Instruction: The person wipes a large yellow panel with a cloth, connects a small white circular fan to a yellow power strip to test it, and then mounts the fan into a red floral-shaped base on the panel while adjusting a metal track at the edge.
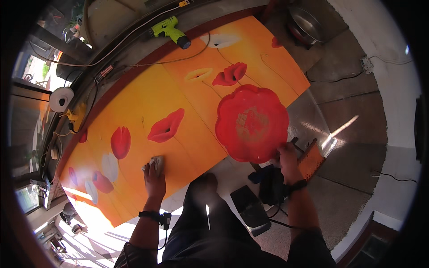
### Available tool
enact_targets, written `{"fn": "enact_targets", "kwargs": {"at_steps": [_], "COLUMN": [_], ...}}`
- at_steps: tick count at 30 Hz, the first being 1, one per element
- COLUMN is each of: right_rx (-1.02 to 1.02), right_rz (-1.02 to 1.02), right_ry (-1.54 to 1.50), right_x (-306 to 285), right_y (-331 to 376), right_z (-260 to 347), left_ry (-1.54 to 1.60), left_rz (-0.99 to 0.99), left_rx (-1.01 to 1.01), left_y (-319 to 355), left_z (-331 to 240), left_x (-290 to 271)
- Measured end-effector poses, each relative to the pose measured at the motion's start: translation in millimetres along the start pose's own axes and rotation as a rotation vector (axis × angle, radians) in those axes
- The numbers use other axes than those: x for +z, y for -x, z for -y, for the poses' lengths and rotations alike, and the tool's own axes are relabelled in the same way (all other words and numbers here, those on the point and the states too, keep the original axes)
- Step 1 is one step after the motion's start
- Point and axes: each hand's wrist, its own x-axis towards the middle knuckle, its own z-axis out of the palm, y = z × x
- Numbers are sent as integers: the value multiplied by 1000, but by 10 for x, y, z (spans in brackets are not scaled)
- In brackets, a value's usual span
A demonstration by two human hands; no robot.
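Left hand [154, 175] presses a crumpled cloth [156, 161] flat on the orange panel [178, 102], fingers closed over it to rub; right hand [287, 157] grips the panel's near edge, apparently steadying it; drill [170, 30] lies far beyond both.

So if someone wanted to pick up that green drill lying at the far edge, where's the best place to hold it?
Take the green drill by its handle, coming down from above. It lies flat on its side, the handle sticks out clear of the body, and nothing covers it.
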Motion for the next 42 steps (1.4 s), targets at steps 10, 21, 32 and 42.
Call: {"fn": "enact_targets", "kwargs": {"at_steps": [10,21,32,42], "right_rx": [-69,-94,-127,8], "right_rz": [54,176,253,401], "right_ry": [75,111,334,264], "right_x": [312,663,592,417], "right_y": [-1704,-2879,-3886,-3703], "right_z": [715,1886,2242,2070], "left_ry": [40,29,54,121], "left_rz": [36,-177,-316,-373], "left_rx": [-50,-250,-480,-589], "left_y": [-10,-172,-441,-274], "left_z": [-116,-472,-1003,-991], "left_x": [-100,176,352,156]}}
